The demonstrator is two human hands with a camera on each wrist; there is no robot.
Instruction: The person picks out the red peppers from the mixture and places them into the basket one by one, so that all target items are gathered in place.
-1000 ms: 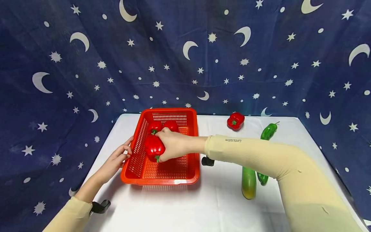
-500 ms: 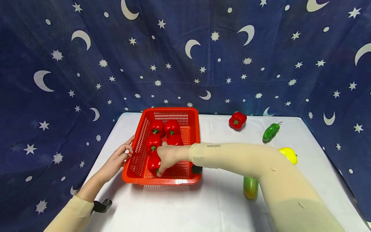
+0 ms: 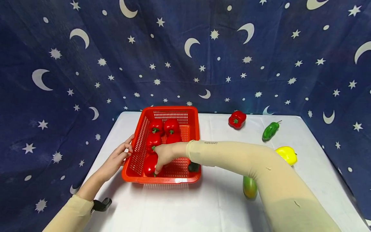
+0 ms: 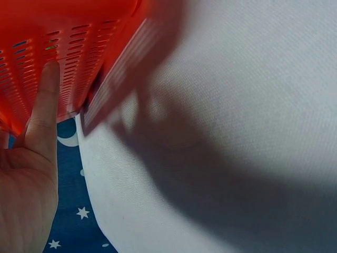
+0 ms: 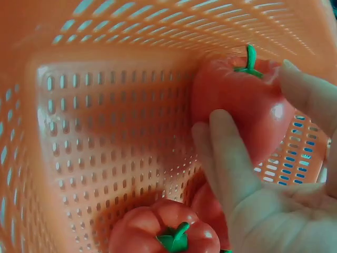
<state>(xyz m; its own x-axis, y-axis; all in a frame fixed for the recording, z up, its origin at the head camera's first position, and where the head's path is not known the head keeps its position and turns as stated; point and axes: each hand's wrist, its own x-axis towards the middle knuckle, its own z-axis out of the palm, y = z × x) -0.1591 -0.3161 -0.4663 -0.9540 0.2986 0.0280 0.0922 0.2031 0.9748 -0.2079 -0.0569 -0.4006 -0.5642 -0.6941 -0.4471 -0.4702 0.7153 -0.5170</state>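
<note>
My right hand (image 3: pixel 166 156) reaches into the red plastic basket (image 3: pixel 160 180) and pinches a red bell pepper (image 3: pixel 149 166) at its near-left corner. In the right wrist view, fingertips lie on one side of this bell pepper (image 5: pixel 237 105) and the thumb on the other; its green stem points up. Several more red bell peppers (image 3: pixel 156 125) sit behind it in the basket; my right hand and sleeve partly cover some. At the basket's left side, my left hand (image 3: pixel 114 162) touches the rim. The left wrist view shows one straight finger against the slotted outer wall (image 4: pixel 79 52).
On the white-covered table (image 3: pixel 220 199), to the right, lie a red bell pepper (image 3: pixel 237 120), a green pepper (image 3: pixel 271 131), a yellow pepper (image 3: pixel 286 154) and a green, yellow-tipped vegetable (image 3: pixel 250 187), partly under my right sleeve. A dark starry cloth (image 3: pixel 174 42) hangs behind the table.
My right hand has carried the bell pepper down and nearer into the basket's near-left corner, uncovering the peppers behind. The yellow pepper has come into sight. My left hand stays at the rim.
</note>
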